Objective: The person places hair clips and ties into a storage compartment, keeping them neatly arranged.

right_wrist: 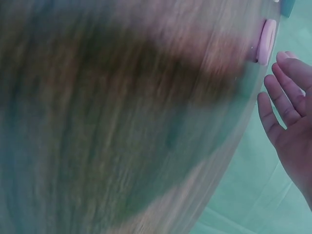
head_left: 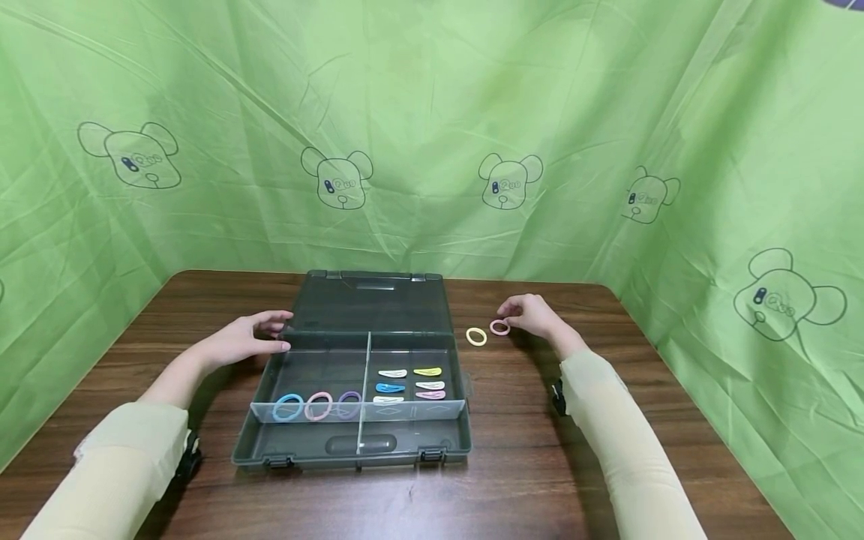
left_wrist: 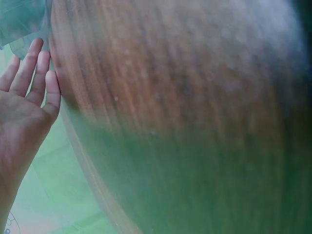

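Lying on the wood-grain brown table (head_left: 526, 465), just right of the smoky translucent plastic organiser box (head_left: 351, 442): a soft pink fabric hair ring (head_left: 499, 327) beside a pale yellow fabric hair ring (head_left: 475, 336). Touching the pink ring with loosely curled fingers, not clamping: the right hand (head_left: 533, 313). Resting against the box's left rim, fingers relaxed and nearly straight: the left hand (head_left: 246, 339).

A green cloth backdrop (head_left: 432, 112) printed with outlined bear heads (head_left: 337, 178) is hanging creased around a dark wooden surface (head_left: 526, 465), wrapping it on three sides; soft, even light is falling across everything.
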A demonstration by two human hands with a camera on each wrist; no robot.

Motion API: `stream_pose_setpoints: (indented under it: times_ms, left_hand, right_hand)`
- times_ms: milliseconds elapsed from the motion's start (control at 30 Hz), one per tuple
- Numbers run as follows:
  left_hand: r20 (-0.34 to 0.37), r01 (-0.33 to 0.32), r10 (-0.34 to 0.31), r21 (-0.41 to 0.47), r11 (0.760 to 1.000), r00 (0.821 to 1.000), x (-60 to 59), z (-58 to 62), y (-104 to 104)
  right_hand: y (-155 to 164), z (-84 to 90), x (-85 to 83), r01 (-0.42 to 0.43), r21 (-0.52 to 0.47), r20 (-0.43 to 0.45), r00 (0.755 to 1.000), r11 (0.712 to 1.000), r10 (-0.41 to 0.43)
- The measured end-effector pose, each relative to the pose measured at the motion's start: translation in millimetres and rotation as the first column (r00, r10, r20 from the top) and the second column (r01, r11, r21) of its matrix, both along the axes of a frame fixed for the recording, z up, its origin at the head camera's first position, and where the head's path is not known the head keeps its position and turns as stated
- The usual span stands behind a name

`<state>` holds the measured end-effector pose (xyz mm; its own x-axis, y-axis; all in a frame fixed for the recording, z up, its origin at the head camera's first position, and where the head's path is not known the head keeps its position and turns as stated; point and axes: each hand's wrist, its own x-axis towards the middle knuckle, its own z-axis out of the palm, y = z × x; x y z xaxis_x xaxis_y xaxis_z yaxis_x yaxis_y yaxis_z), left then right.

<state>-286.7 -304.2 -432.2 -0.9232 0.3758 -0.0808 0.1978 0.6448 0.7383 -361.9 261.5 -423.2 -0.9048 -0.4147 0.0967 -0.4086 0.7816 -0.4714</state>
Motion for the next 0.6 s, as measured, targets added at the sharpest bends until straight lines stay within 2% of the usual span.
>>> stream_pose_setpoints:
  times_ms: [600]
  left_hand:
    - [0.004,-0.006,0.006,0.008,1.0,1.0,0.2,0.0,0.7]
  right_hand:
    - [-7.1,-10.1,-7.8,0.001,0.077,0.02,1.0,0.997,-0.002]
